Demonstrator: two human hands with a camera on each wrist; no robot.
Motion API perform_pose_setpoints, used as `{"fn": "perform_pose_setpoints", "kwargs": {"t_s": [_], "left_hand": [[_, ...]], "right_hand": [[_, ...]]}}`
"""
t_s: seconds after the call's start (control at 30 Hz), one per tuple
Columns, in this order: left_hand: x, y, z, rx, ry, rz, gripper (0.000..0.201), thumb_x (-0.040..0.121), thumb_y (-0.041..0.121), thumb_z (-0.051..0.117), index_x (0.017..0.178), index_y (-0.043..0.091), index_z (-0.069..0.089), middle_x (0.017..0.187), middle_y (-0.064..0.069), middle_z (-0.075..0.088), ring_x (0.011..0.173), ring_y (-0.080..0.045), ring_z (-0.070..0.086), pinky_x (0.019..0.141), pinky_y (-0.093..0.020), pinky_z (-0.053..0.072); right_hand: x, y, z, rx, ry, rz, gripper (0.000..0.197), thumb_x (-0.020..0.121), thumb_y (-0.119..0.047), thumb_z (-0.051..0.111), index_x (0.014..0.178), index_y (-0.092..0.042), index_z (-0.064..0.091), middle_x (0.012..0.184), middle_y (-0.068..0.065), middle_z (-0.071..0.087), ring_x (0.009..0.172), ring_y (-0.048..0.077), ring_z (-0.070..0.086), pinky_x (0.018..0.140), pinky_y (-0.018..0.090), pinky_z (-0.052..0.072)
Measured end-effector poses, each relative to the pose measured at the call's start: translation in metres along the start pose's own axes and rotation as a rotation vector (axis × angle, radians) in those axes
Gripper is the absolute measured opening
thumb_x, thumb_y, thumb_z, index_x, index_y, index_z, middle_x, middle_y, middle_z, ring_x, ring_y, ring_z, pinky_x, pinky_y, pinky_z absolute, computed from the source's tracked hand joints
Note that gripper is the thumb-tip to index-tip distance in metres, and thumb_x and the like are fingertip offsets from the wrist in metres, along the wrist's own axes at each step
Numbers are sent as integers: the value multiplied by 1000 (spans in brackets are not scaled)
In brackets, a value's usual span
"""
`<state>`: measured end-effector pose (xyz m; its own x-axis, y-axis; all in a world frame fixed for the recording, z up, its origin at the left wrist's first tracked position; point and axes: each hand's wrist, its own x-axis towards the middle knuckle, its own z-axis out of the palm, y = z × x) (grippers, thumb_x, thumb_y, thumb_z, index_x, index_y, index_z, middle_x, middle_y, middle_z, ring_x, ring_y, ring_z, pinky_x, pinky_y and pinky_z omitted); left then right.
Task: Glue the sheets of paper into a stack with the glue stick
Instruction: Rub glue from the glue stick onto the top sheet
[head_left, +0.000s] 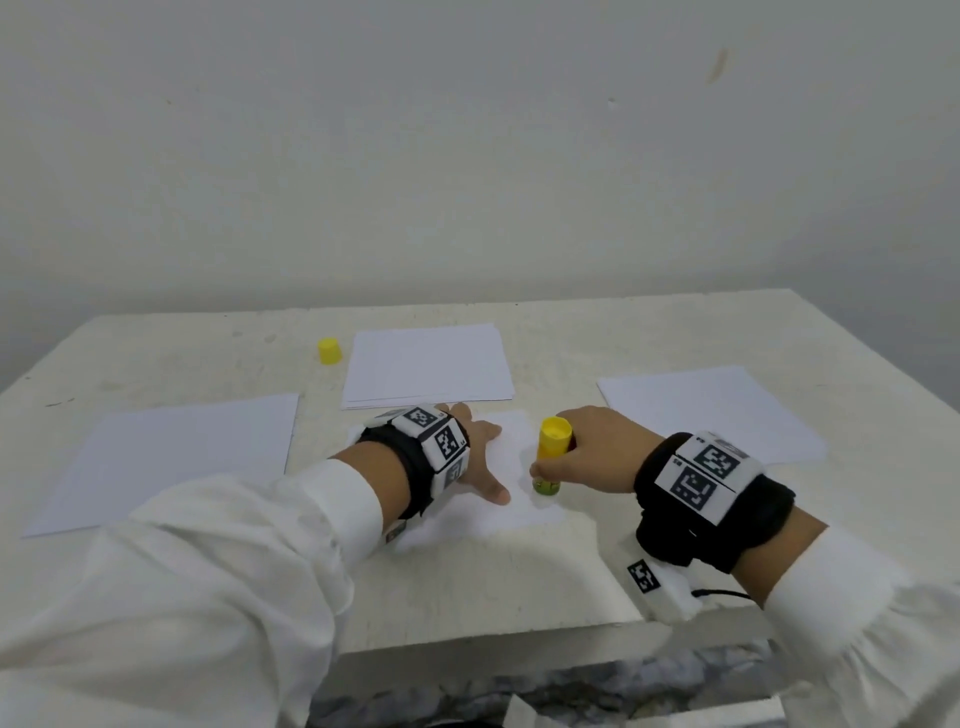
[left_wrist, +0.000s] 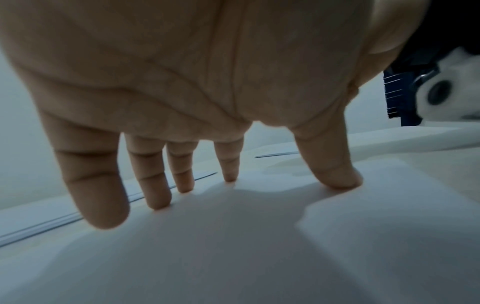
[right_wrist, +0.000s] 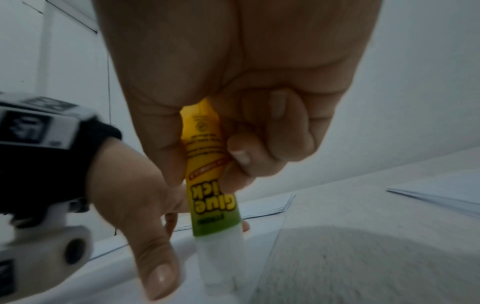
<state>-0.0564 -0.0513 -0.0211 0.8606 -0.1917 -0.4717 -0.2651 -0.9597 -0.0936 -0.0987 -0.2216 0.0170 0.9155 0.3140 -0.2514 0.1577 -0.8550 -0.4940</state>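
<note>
A white sheet of paper (head_left: 511, 457) lies near the table's front edge. My left hand (head_left: 475, 460) presses flat on it, fingers spread and straight, fingertips (left_wrist: 340, 179) touching the paper (left_wrist: 233, 257). My right hand (head_left: 587, 447) grips a yellow and green glue stick (head_left: 551, 454), held upside down with its white glue end on the sheet's right part. In the right wrist view the fingers curl round the glue stick (right_wrist: 207, 181), and its glue tip (right_wrist: 221, 265) meets the paper. The left hand (right_wrist: 145, 216) shows beside it.
A stack of white sheets (head_left: 428, 366) lies behind the hands, with the yellow glue cap (head_left: 329, 350) standing to its left. One sheet (head_left: 166, 457) lies at the left, another (head_left: 711, 410) at the right. The table's front edge (head_left: 519, 631) runs just below my wrists.
</note>
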Motion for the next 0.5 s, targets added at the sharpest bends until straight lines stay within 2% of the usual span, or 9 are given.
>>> {"fn": "perform_pose_setpoints", "kwargs": {"t_s": [0.07, 0.1, 0.17, 0.23, 0.33, 0.43, 0.5], "left_hand": [[-2, 0, 1, -24, 14, -2, 107, 65, 77, 61, 151, 35, 13, 153, -6, 22, 139, -33, 22, 113, -50, 25], [-3, 0, 1, -51, 27, 1, 107, 65, 76, 63, 150, 35, 14, 152, -5, 25, 139, -32, 24, 112, -50, 26], [-6, -2, 2, -128, 59, 9, 105, 64, 69, 71, 148, 33, 18, 148, -2, 33, 135, -29, 30, 108, -47, 31], [-11, -3, 1, -190, 80, 11, 102, 65, 62, 75, 145, 32, 19, 142, 0, 40, 129, -27, 36, 101, -44, 36], [-17, -5, 2, -205, 78, 33, 91, 68, 60, 73, 141, 32, 26, 141, 3, 41, 128, -24, 37, 99, -41, 36], [-20, -7, 5, -195, 86, 58, 79, 72, 61, 69, 138, 31, 35, 146, 4, 34, 132, -22, 32, 103, -40, 32], [-21, -8, 7, -212, 97, 66, 77, 73, 61, 69, 138, 33, 37, 150, 2, 25, 136, -23, 26, 106, -41, 30]], "right_hand": [[-4, 5, -7, 189, 32, 20, 15, 80, -23, 71, 88, -13, 63, 79, 0, 62, 61, 12, 57, 63, 25, 46], [-4, 9, -11, 309, 74, 28, 15, 78, -18, 72, 91, -15, 65, 81, 0, 65, 57, 12, 59, 63, 25, 48], [0, 17, -19, 459, 193, 40, 18, 77, -8, 71, 90, -19, 64, 85, 3, 66, 53, 15, 61, 61, 24, 50], [9, 26, -24, 501, 292, 75, 22, 77, -4, 69, 90, -19, 59, 89, 6, 66, 56, 19, 61, 58, 23, 47], [25, 34, -28, 547, 370, 185, 22, 79, -20, 70, 88, -16, 49, 81, 5, 64, 56, 19, 55, 47, 21, 36], [41, 39, -32, 711, 340, 296, 40, 80, -49, 63, 87, -10, 57, 70, 6, 61, 56, 20, 46, 51, 26, 32], [51, 42, -29, 846, 282, 360, 46, 90, -53, 51, 89, -9, 62, 68, 4, 58, 54, 17, 42, 50, 25, 30]]}}
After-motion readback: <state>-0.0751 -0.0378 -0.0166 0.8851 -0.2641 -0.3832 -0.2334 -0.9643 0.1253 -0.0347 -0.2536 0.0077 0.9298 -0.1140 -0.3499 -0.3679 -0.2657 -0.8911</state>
